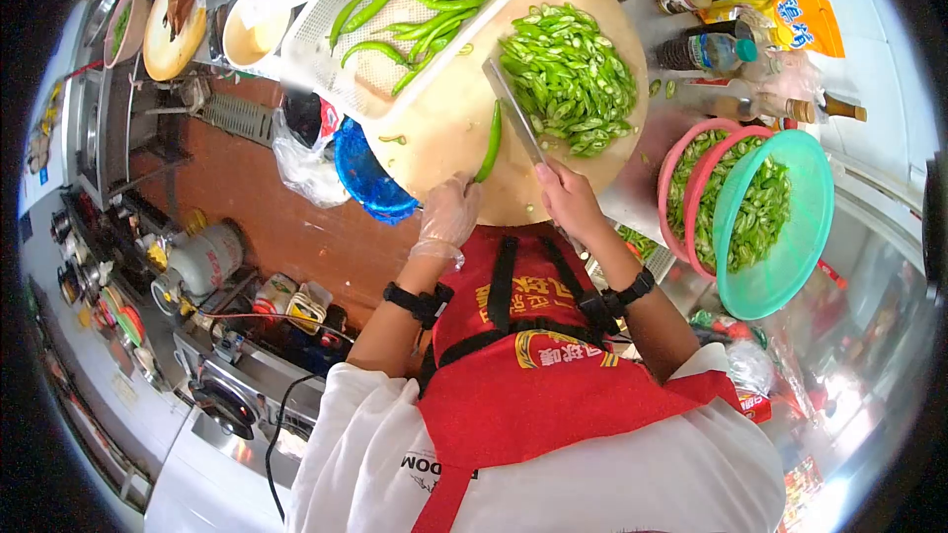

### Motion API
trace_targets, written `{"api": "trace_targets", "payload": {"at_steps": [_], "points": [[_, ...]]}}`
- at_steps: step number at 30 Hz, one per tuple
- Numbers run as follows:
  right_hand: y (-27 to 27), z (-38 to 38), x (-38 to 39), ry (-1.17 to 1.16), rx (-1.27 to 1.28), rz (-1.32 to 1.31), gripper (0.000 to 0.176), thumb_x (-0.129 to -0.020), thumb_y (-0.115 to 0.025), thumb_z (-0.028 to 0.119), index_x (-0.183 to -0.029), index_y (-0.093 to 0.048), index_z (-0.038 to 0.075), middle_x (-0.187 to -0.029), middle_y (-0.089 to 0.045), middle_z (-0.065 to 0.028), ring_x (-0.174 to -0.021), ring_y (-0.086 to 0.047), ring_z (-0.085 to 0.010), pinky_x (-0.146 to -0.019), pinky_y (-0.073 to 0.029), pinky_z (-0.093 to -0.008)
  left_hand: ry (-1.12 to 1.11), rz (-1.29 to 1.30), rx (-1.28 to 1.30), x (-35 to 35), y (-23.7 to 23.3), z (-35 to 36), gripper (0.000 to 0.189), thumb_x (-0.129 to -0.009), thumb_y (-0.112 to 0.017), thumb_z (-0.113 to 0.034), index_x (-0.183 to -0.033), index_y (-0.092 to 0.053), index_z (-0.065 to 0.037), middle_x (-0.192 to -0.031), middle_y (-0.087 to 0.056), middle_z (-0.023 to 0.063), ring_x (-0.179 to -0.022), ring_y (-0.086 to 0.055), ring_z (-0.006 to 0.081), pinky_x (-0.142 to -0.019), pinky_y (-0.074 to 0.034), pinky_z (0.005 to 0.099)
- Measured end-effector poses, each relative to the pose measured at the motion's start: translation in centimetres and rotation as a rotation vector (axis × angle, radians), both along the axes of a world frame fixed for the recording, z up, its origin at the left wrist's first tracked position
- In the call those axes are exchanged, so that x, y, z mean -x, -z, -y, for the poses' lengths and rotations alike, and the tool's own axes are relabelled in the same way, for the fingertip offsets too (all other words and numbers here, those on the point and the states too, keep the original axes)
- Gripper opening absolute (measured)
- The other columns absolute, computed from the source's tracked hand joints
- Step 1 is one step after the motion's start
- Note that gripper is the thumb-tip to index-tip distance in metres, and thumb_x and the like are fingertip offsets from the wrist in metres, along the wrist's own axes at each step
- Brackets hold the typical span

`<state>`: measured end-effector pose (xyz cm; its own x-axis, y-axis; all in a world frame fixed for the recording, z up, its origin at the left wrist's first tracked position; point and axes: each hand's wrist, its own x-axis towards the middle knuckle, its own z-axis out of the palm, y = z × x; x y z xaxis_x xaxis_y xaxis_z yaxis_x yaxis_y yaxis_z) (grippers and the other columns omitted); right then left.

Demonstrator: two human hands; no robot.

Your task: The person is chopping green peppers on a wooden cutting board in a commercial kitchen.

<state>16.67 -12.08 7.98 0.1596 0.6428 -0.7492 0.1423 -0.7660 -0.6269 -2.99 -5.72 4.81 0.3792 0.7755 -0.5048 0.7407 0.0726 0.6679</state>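
My left hand (451, 209), in a clear plastic glove, pinches the lower end of a long green pepper (491, 143) at the near part of the round cutting board (425, 153). My right hand (569, 199) is bare and wrapped round the handle of a knife. The knife's blade (515, 114) points away from me, to the right of the pepper and apart from it. Right of the blade lies a large heap of sliced green peppers (568, 79). A white basket (341, 89) with several whole green peppers rests over the board's left edge.
Pink and green colanders (828, 173) of sliced peppers stand at the right. Bottles (706, 51) and an orange packet (810, 25) are at the back right. A blue bag (370, 173) hangs by the board's left edge. A gas cylinder (207, 260) stands at the left.
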Motion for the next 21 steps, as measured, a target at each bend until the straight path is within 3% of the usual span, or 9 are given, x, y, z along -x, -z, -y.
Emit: {"api": "trace_targets", "payload": {"at_steps": [6, 15, 18, 21], "points": [[0.7, 0.8, 1.1, 0.038, -0.241, 0.073, 0.047, -0.095, -0.046, 0.039, -0.125, -0.053, 0.003, -0.07, -0.061, -0.014, -0.067, -0.059, -0.0203, -0.067, -0.047, -0.0345, 0.082, -0.081, -0.06, -0.4, -1.2, -0.7, 0.033, -0.087, -0.053, -0.026, -0.075, -0.059, 0.004, -0.073, -0.059, 0.0281, -0.074, -0.059, 0.0451, -0.07, -0.046, 0.0515], [1.6, 0.7, 1.3, 0.017, -0.151, 0.048, 0.046, -0.096, -0.046, 0.038, -0.125, -0.053, 0.004, -0.062, -0.054, -0.0095, -0.057, -0.053, -0.0148, -0.059, -0.047, -0.0314, 0.136, -0.049, -0.145, -0.9, -0.4, -0.2, 0.032, -0.088, -0.05, -0.024, -0.076, -0.06, 0.003, -0.076, -0.06, 0.0274, -0.073, -0.059, 0.0454, -0.07, -0.046, 0.0523], [0.7, 0.6, 1.9, 0.115, -0.135, -0.013, 0.044, -0.098, -0.044, 0.036, -0.127, -0.051, 0.004, -0.056, -0.044, 0.0022, -0.043, -0.04, -0.0057, -0.04, -0.035, -0.0228, 0.127, -0.101, -0.116, -1.4, -0.8, -0.1, 0.031, -0.089, -0.05, -0.024, -0.077, -0.06, 0.003, -0.075, -0.06, 0.0275, -0.074, -0.059, 0.0454, -0.07, -0.046, 0.0522], [0.6, 1.1, 2.0, 0.119, -0.27, -0.043, 0.043, -0.098, -0.044, 0.036, -0.127, -0.051, 0.004, -0.057, -0.044, 0.0022, -0.043, -0.039, -0.006, -0.04, -0.035, -0.023, 0.15, -0.073, -0.141, -1.3, 0.5, 0.1, 0.031, -0.089, -0.049, -0.024, -0.077, -0.059, 0.003, -0.074, -0.06, 0.0274, -0.073, -0.059, 0.0454, -0.07, -0.047, 0.052]]}}
